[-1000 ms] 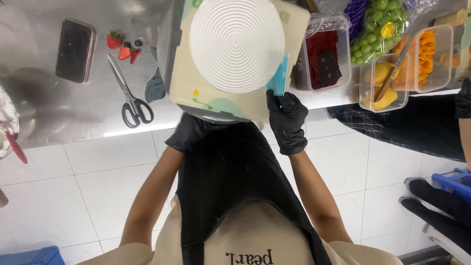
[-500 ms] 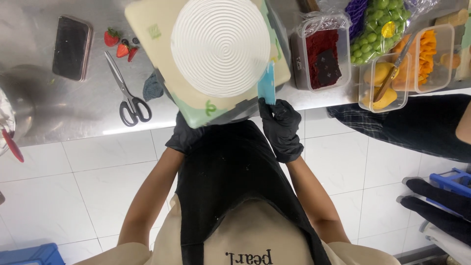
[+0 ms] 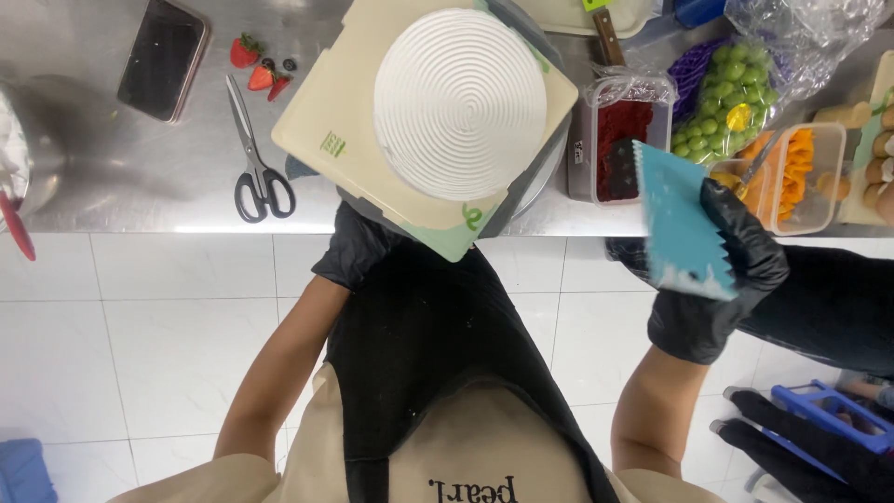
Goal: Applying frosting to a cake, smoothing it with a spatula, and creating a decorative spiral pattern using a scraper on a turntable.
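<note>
Evidently mid-smoothing pause: right hand, black-gloved, clamped around blue toothed scraper, lifted clear of white ridged cake on cream board. Left hand gripped board's near edge underneath; fingers hidden. Likely next: scraper back against cake side, held steady.

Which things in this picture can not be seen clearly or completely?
- Left hand in a black glove: head view, its fingers are hidden under the square cream cake board.
- Round grey turntable: mostly covered by the board and the white ridged cake.
- Right hand in a black glove: partly hidden behind the light blue toothed plastic scraper.
- Metal bowl: cut off by the left edge.
</note>
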